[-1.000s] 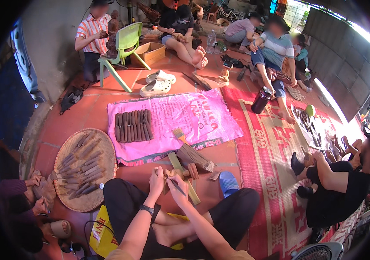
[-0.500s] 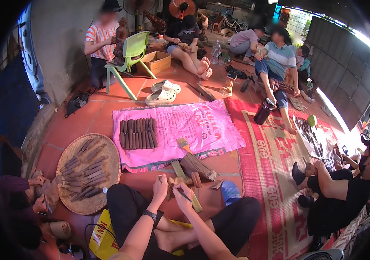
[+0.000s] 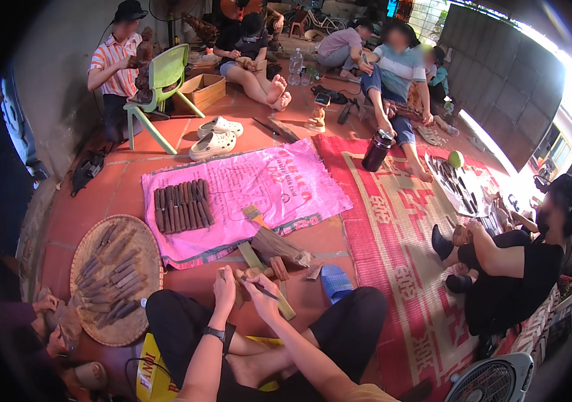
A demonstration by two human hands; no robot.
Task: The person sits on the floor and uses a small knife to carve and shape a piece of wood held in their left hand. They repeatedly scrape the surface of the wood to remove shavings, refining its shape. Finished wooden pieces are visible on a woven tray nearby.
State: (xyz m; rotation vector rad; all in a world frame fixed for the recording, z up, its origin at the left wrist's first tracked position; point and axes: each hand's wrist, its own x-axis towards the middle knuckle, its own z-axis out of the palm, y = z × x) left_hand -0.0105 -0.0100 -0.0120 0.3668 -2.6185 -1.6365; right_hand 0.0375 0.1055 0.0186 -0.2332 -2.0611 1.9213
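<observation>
I sit cross-legged, both forearms reaching forward between my knees. My left hand is closed on a small light-brown piece of wood, partly hidden by the fingers. Close beside it, my right hand grips a slim dark-handled carving tool, its tip end towards the wood. Just beyond my hands lie a greenish flat strip, a reddish-brown wood block and a dark brown roll or bundle. A yellow-bristled brush rests on the edge of the pink sack.
Dark-handled tools line up on the sack. A round woven tray holds more at left. By my right knee lies a blue slipper. A red patterned mat, a fan and a seated person are at right.
My view has turned right, so the surroundings sit farther left and a fan shows at lower right. Both hands keep their hold, close together.
</observation>
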